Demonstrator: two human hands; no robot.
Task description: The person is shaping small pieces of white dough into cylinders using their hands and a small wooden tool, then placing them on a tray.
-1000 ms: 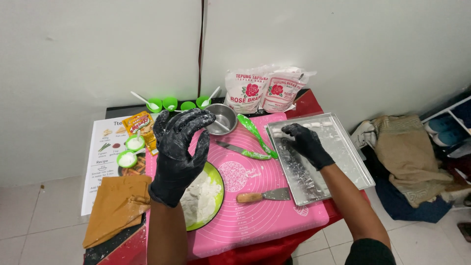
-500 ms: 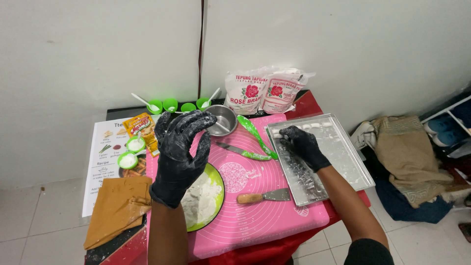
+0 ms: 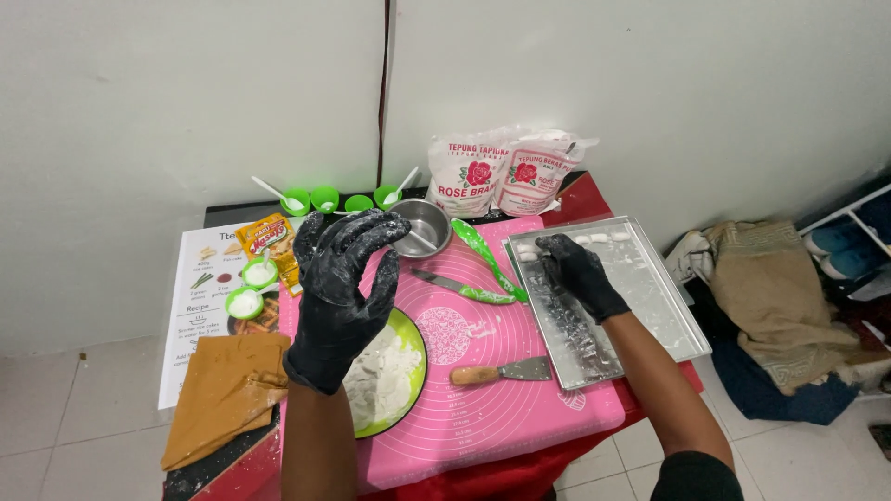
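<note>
While the right hand [image 3: 577, 276] in its black glove rests palm-down on the near-left part of the shiny rectangular metal baking tray [image 3: 650, 306], its fingers curl loosely over the tray floor beside a short row of small white dough pieces [image 3: 571, 243] lined along the tray's far edge. Whether a piece sits under those fingers I cannot tell; the glove hides it. The row runs left to right along that far rim, just beyond the right hand's fingertips, and the tray's long axis slants from far-left to near-right. This hand is by far the nearer one to the dough pieces.

Left of the tray, the flour-dusted, black-gloved left hand [image 3: 345, 297] is lifted off the table, fingers spread and slightly bent, holding nothing. It hangs above the round green plate of white dough scraps [image 3: 394, 371], which lies on the pink silicone pastry mat [image 3: 483, 371] well left of the tray.

Between plate and tray lie a wooden-handled metal scraper [image 3: 501, 373], close to the tray's near-left corner, and a green-handled knife [image 3: 461, 288] further back. A green plastic spatula [image 3: 483, 255] lies just beside the tray's left rim, with a small steel bowl [image 3: 419, 225] to its left. Behind the tray's far-left corner stand two white flour bags [image 3: 506, 172]. Nothing lies between the right hand and the row.
</note>
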